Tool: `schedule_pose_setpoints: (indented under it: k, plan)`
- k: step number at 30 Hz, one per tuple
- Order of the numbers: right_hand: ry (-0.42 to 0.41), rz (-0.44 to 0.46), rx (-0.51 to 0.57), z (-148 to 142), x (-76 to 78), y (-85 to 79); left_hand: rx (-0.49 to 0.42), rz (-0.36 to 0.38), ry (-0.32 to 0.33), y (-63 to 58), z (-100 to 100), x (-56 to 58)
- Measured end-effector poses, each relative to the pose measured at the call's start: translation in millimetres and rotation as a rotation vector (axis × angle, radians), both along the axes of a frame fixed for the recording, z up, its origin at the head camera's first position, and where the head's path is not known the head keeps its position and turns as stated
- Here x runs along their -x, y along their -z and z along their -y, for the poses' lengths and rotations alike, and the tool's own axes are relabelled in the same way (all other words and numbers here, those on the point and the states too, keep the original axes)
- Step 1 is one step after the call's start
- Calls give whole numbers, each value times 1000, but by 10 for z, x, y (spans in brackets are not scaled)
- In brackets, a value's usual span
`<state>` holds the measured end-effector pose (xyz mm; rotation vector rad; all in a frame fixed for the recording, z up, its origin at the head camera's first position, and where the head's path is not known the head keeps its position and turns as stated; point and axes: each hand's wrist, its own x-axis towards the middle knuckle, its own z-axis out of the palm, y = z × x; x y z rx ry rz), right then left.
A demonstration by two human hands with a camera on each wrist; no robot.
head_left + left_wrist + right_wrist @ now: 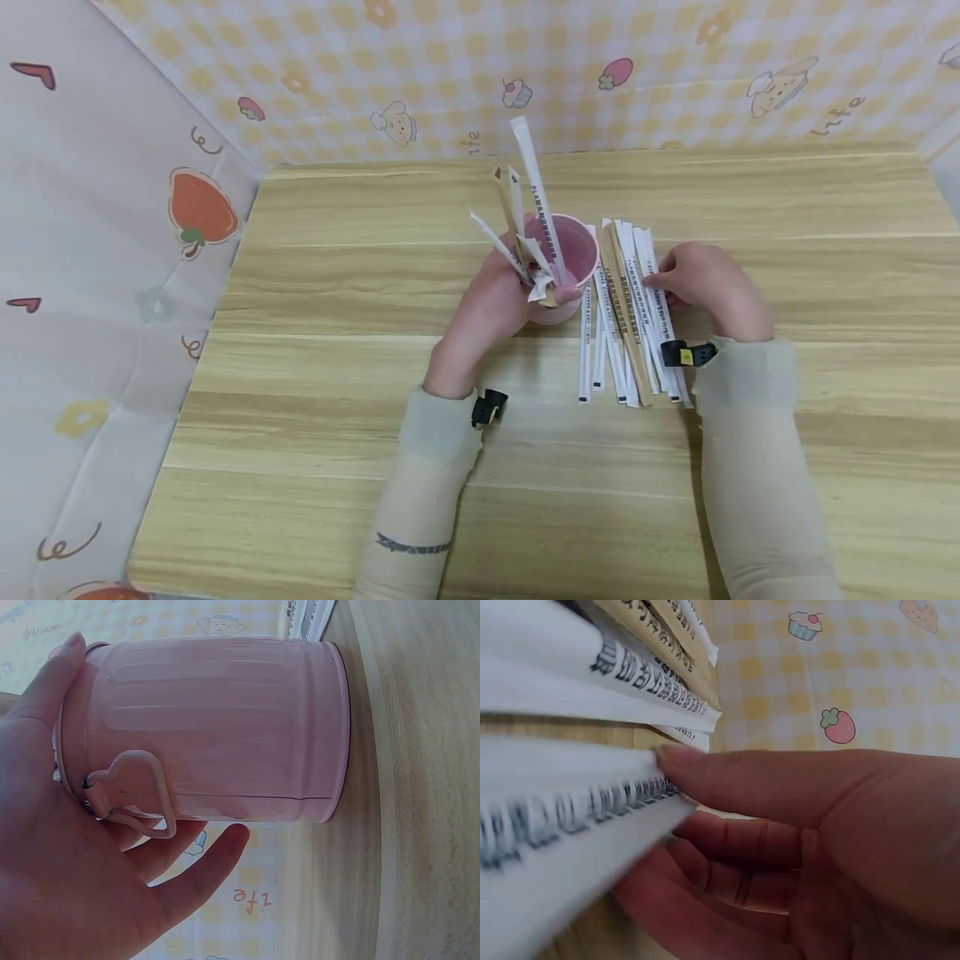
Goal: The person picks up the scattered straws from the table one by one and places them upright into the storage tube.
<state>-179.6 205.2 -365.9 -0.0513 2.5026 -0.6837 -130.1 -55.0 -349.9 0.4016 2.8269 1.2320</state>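
Observation:
A pink metal cup [576, 238] with a heart-shaped handle [166, 787] stands upright on the table, held near its rim by my left hand [491, 302]. The thumb lies along one side and the fingers on the other. Several paper-wrapped straws [537, 187], white and brown, stick out of the cup at different slants. To the cup's right lies a row of wrapped straws [627, 325] with dark print. At this row's right end, my right hand [708, 279] pinches a white wrapped straw [585, 817] between thumb and fingers. Part of the cup's far side is hidden.
The wooden table [322, 400] reaches out on both sides of the cup. A checked cloth [442, 67] with cartoon prints hangs behind it, and a white printed cloth [112, 275] hangs at the left. Dark wrist cameras sit on both sleeves.

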Motion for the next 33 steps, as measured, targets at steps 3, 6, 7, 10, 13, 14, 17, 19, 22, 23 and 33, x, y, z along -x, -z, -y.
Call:
schedule_pose_setpoints:
  k: [3, 6, 7, 10, 13, 14, 17, 19, 22, 23, 33]
  plan:
    - [-3, -4, -2, -12, -1, -17, -19, 8, 4, -14, -9, 13]
    - [17, -2, 3, -22, -9, -15, -14, 5, 5, -11, -9, 14]
    - [26, -2, 6, -28, -10, -14, -9, 2, 4, -12, -9, 15]
    - [43, -12, 7, -48, -8, -12, 4, 0, 0, -22, -8, 11]
    - [52, -32, -1, -73, -2, -20, 6, 5, -3, -29, -8, 12]
    - [55, -40, -5, -80, -2, -30, 7, 7, -3, -30, -8, 13]
    - [80, -81, -11, -91, -9, -85, 8, 14, -6, -31, -10, 13]
    - [97, -127, -13, -90, -16, -141, 9, 20, -8, -28, -10, 13]
    - [119, -217, -3, -79, -32, -245, 6, 23, -5, -28, -12, 16]
    - [125, -252, 1, -72, -40, -281, 8, 24, -6, -29, -12, 17]
    - [288, -582, 113, 118, -181, -665, -73, -43, 63, -31, -15, 70]
